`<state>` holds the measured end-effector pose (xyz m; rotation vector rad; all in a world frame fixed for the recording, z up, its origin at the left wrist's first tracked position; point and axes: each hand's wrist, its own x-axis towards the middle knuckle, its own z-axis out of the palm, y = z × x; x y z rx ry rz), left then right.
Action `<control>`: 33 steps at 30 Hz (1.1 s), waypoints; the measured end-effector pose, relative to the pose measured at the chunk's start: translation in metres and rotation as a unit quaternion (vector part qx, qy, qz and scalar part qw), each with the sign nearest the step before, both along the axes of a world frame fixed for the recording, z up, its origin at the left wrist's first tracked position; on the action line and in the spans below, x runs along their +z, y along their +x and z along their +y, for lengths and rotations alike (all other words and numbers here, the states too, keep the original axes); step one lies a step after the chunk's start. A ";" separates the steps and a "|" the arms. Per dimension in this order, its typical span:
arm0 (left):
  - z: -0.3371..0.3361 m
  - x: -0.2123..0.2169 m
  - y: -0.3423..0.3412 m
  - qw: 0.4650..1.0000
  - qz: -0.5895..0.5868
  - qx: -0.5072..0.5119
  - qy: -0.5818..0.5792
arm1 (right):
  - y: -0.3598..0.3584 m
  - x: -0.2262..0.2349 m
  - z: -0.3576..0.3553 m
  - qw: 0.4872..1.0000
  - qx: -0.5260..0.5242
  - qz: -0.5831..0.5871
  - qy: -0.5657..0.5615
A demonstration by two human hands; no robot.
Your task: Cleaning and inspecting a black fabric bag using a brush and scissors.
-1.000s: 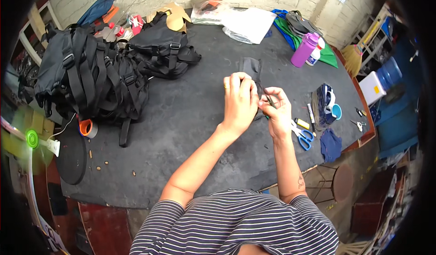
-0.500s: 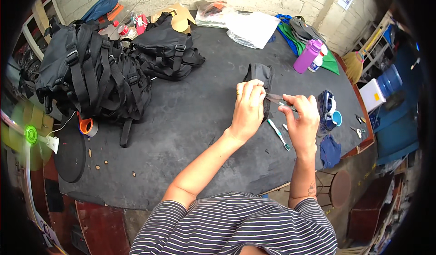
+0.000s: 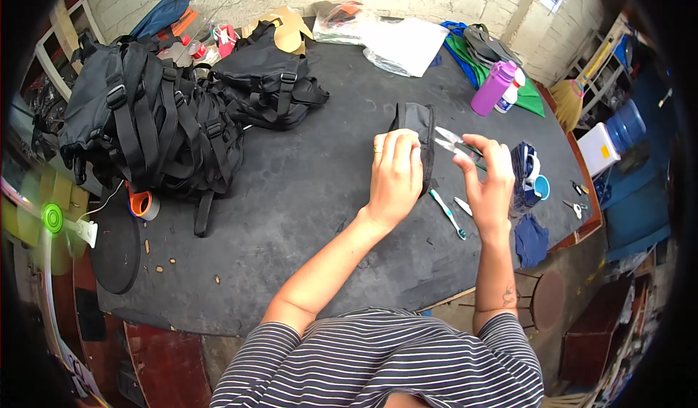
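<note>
My left hand [image 3: 395, 172] is closed on a black fabric piece [image 3: 416, 116] with a raised edge, on the dark table. The fingers cover its middle, so its full shape is hidden. To the right, my right hand [image 3: 488, 186] grips small thread snips [image 3: 448, 137] between thumb and fingers. Their two blades are spread apart and point at the fabric's right edge without touching it. Below the hands lies a white and teal toothbrush [image 3: 447, 215]. Beside it is a small white pointed object [image 3: 462, 205], partly behind my right hand.
Black backpacks [image 3: 145, 117] are heaped at the left, near a tape roll [image 3: 145, 204] and a spinning fan [image 3: 52, 219]. A purple bottle [image 3: 492, 89] stands far right. Nearer are a blue cup [image 3: 541, 187], navy cloth [image 3: 531, 241] and scissors [image 3: 576, 208]. Plastic bags [image 3: 403, 46] lie at the back.
The snips have come away from the fabric's edge, moving up and to the right with my right hand, and their blades have spread. My left hand stays on the fabric, shifted slightly.
</note>
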<state>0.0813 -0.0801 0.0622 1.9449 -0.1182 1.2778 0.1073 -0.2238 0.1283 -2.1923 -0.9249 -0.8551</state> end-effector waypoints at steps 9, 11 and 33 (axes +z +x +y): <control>-0.002 0.015 -0.005 0.995 0.053 0.059 0.064 | 0.024 -0.075 0.019 0.752 0.238 0.491 0.369; 0.004 0.012 -0.001 0.993 0.047 0.057 0.095 | 0.026 -0.077 0.021 0.714 0.283 0.512 0.385; 0.000 -0.001 0.008 0.998 0.026 -0.053 0.006 | 0.000 -0.003 -0.001 0.996 -0.024 -0.081 -0.036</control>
